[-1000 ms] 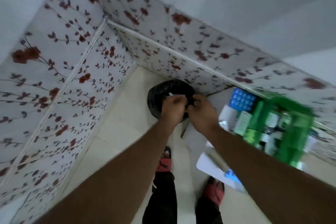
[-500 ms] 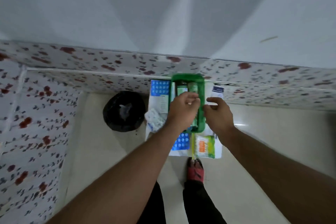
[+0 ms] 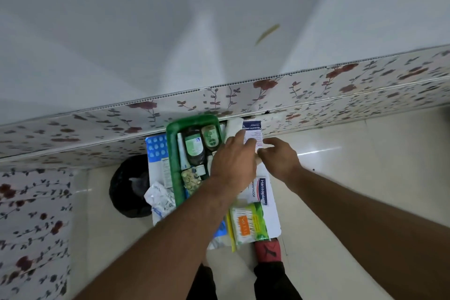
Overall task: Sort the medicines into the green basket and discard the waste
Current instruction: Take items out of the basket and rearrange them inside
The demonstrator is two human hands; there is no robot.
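Both forearms bare, no sleeves, no watch, rings or bands showing. Left hand (image 3: 232,165) and right hand (image 3: 280,159) bare, no gloves. Dark trousers (image 3: 272,282) on both legs, at the bottom edge below the hands. Red slipper (image 3: 266,249) with black marking on the right foot, just above the trouser leg; left foot hidden by the arm.

A home room corner: floral wall panels (image 3: 243,95), glossy floor tiles (image 3: 353,178), black bin bag (image 3: 126,190).
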